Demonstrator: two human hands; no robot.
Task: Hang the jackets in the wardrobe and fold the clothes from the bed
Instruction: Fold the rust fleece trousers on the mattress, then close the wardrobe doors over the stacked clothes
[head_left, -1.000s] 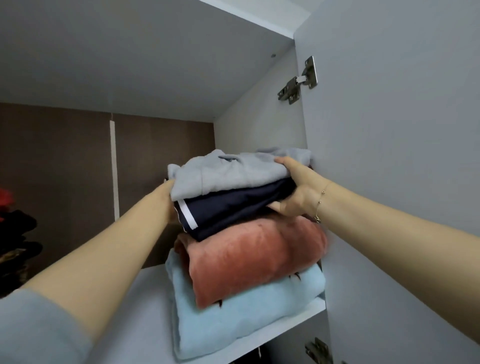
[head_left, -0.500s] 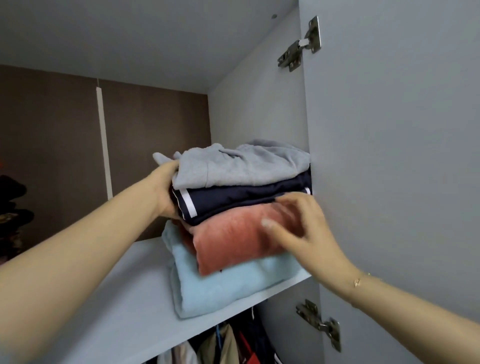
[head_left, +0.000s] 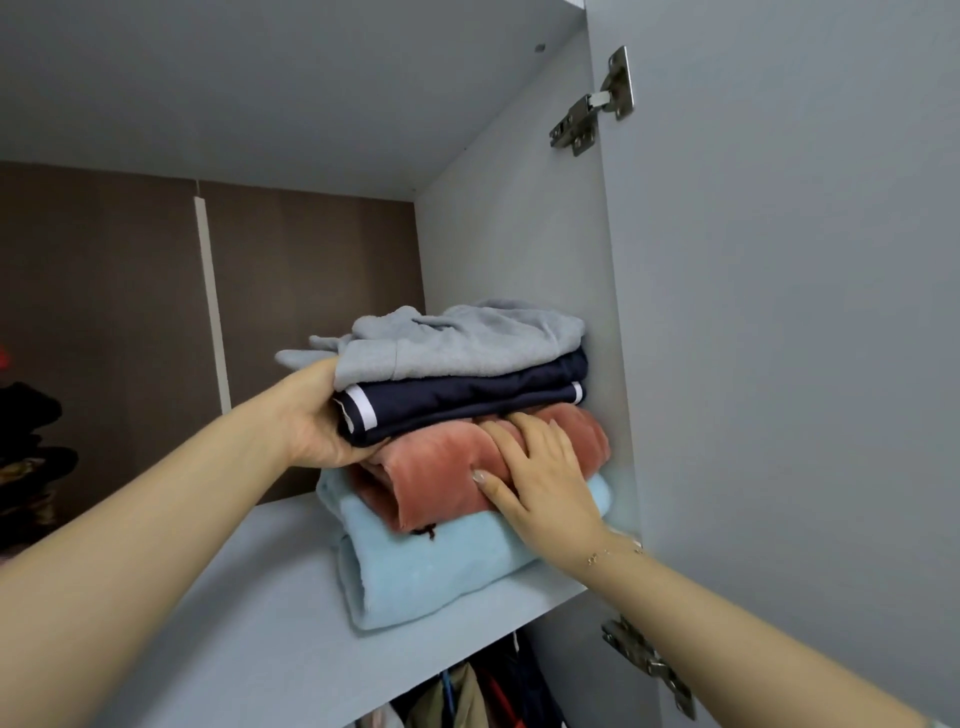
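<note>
Fingers (head_left: 524, 441) flat on the pink garment (head_left: 441, 467); left hand (head_left: 317, 415) seemingly cups the stack's side.

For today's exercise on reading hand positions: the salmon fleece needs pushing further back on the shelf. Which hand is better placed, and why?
The right hand. It lies flat, fingers straight, on the front of the salmon fleece. The left hand grips the left end of the navy garment above it.

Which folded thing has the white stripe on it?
The dark navy garment, second from the top, between the grey one and the pink one.
</note>
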